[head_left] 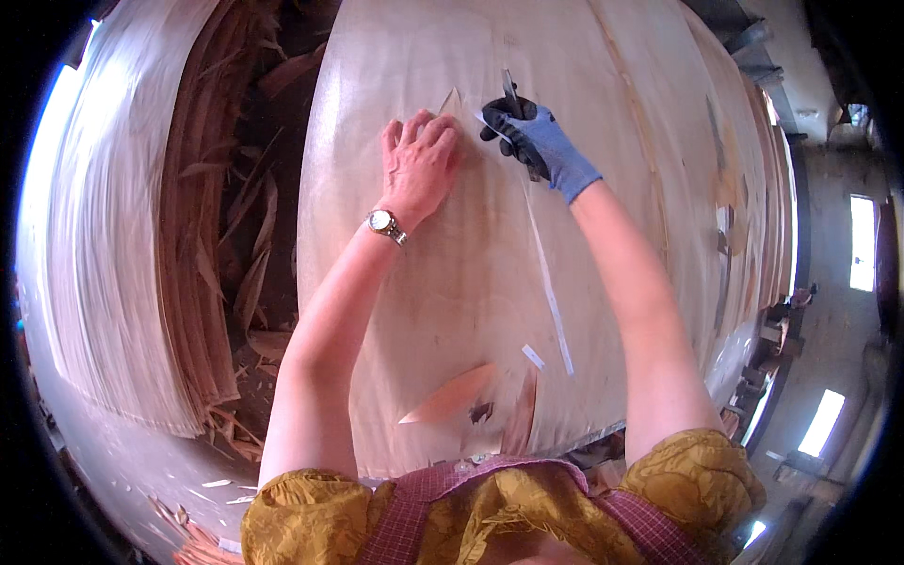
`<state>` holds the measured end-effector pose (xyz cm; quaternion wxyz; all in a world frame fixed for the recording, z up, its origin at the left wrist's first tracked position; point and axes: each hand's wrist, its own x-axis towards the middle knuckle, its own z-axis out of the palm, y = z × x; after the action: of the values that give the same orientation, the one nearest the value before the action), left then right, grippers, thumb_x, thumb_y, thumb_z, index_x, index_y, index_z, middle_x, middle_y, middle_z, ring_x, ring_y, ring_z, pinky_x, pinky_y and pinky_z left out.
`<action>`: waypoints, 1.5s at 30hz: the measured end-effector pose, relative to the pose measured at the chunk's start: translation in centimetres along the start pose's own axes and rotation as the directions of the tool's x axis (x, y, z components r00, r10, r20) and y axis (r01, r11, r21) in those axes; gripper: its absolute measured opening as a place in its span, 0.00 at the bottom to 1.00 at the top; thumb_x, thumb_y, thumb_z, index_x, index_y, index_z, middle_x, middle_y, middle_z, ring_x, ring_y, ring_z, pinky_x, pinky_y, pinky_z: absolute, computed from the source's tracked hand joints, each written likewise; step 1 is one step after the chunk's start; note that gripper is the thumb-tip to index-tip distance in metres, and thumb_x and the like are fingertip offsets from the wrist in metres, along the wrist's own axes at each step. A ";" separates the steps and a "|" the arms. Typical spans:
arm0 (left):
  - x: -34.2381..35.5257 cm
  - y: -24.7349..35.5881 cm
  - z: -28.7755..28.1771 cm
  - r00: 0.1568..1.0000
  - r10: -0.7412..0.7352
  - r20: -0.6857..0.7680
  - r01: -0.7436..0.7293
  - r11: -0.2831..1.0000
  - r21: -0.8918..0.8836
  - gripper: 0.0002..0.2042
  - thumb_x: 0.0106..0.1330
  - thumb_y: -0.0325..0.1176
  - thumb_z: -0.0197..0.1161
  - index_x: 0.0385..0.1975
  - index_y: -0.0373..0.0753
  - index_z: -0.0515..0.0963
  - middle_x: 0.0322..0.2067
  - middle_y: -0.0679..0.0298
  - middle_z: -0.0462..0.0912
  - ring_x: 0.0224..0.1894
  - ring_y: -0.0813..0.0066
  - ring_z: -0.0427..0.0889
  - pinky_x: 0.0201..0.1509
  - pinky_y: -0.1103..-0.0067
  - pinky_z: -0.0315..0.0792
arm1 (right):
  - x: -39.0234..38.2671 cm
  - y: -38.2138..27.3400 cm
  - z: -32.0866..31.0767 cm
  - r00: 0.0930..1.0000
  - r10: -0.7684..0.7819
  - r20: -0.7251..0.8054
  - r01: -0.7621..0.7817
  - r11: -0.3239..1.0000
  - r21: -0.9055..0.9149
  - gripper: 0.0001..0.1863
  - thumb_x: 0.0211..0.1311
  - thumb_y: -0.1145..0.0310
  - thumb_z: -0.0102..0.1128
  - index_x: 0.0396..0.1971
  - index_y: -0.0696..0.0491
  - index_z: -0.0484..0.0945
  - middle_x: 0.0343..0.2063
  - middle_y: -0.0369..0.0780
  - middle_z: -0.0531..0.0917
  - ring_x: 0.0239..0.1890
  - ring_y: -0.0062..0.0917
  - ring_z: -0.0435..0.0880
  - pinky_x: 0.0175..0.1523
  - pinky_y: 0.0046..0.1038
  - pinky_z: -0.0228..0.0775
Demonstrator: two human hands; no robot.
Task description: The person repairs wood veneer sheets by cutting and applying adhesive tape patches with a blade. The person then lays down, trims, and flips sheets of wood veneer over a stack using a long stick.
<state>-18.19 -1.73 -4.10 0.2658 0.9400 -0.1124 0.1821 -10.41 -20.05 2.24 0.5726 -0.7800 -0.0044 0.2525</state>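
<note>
A large pale sheet of wood veneer (452,282) lies before me. My left hand (421,162), bare and with a watch (381,222) on the wrist, rests on it with bent fingers apart. Just beyond those fingertips is a small pointed sliver of veneer (452,100). My right hand (527,137), in a blue and black glove, is closed round a slim dark knife (509,83), whose narrow end points away from me. A thin white paper tape (550,294) trails from near the glove toward me; whether the fingers also pinch it, I cannot tell.
A thick stack of veneer sheets (113,235) stands at the left, beyond a dark gap with torn scraps (259,245). Near me on the sheet lie a short white tape piece (533,356) and a reddish veneer offcut (447,394). More sheet edges (767,188) show at the right.
</note>
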 end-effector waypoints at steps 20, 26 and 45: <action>0.3 0.7 0.3 0.974 0.107 0.198 -0.140 0.977 0.162 0.24 0.64 0.32 0.54 0.62 0.55 0.69 0.65 0.73 0.66 0.68 0.66 0.60 0.69 0.54 0.50 | -5.3 4.3 2.9 0.981 -0.029 -0.191 -0.008 0.982 -0.190 0.18 0.62 0.55 0.59 0.32 0.57 0.79 0.21 0.44 0.84 0.22 0.32 0.84 0.29 0.34 0.75; -0.5 -0.1 0.9 0.984 0.097 0.148 -0.120 0.981 0.155 0.25 0.62 0.29 0.54 0.62 0.54 0.68 0.65 0.71 0.66 0.69 0.64 0.58 0.69 0.55 0.50 | -7.6 4.2 5.3 0.972 -0.135 -0.191 0.050 0.918 -0.393 0.11 0.66 0.64 0.58 0.36 0.57 0.77 0.24 0.37 0.83 0.23 0.18 0.82 0.25 0.23 0.73; -5.8 3.2 -1.4 0.991 0.070 0.112 -0.080 0.993 0.084 0.24 0.59 0.36 0.61 0.57 0.43 0.73 0.62 0.65 0.71 0.65 0.62 0.65 0.66 0.58 0.57 | -7.8 5.9 3.1 0.910 -0.408 -0.079 0.032 0.259 -0.965 0.15 0.66 0.59 0.59 0.41 0.55 0.75 0.24 0.36 0.83 0.25 0.23 0.82 0.28 0.29 0.73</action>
<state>-24.90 -2.97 -3.83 0.2103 0.9545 -0.1540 0.1451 -20.10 -21.64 -0.73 0.0197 -0.9847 -0.1726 -0.0112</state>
